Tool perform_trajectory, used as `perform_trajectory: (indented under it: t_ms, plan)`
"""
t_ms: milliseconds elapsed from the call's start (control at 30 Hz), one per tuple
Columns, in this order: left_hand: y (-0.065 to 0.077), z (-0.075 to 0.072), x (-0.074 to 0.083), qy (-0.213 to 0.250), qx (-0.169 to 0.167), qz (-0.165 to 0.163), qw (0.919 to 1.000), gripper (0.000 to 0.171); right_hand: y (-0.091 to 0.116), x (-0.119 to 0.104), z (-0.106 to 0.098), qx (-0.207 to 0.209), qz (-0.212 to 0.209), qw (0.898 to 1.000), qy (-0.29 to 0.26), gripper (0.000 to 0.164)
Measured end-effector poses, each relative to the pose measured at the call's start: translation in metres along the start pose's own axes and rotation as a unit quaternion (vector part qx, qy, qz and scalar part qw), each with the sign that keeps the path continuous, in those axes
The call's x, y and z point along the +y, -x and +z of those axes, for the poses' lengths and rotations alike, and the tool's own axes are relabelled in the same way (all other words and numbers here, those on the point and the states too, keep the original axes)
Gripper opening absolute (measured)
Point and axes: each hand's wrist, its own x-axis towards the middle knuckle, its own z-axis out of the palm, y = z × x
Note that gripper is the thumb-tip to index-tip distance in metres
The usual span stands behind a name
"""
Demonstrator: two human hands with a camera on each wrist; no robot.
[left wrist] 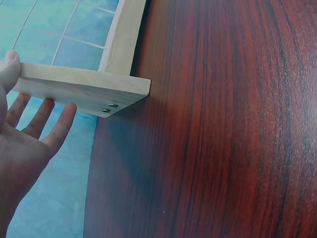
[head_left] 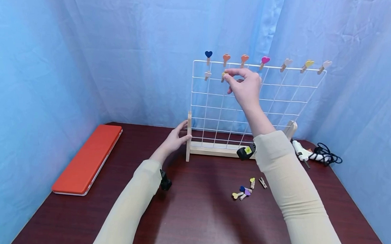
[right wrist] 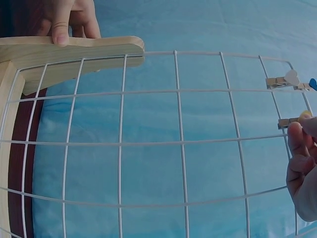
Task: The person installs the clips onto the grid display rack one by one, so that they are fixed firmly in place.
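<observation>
A white wire grid point(head_left: 229, 109) stands upright in a wooden base. My right hand point(head_left: 244, 86) pinches a small clothespin with a yellow heart point(right wrist: 305, 115) between thumb and index finger, at the second wire from the top. Beside it a pale-heart clothespin point(head_left: 207, 75) is clipped on the same wire. Along the top wire sit several heart clothespins, among them a dark blue one point(head_left: 208, 54) and a pink one point(head_left: 265, 60). My left hand point(head_left: 173, 140) holds the stand's left wooden side board point(left wrist: 84, 82), thumb on one side and fingers on the other.
Several loose clothespins point(head_left: 243, 193) lie on the dark red table point(head_left: 191, 216) in front of the grid. A white glue gun point(head_left: 300, 151) with a black cord lies at the right. A flat red case point(head_left: 89, 159) lies at the left. Blue curtains point(head_left: 136, 61) surround the table.
</observation>
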Motion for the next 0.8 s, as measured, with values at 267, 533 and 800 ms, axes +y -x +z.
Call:
perform_trajectory:
  t_ms: [267,533,800]
  plan:
    - [0.000,0.000,0.001,0.001,-0.001,-0.001,1.0000,0.067,0.019,-0.029,-0.019,-0.013,-0.024,0.999,-0.038,0.028]
    - [0.001,-0.001,0.000,0.002,-0.002,-0.005,1.0000,0.067,0.044,0.010,-0.038,-0.098,-0.056,0.993,0.019,0.029]
    - [0.003,-0.003,0.006,0.018,-0.012,-0.024,0.9995,0.068,0.114,0.081,-0.051,-0.258,-0.135,0.952,0.093,0.031]
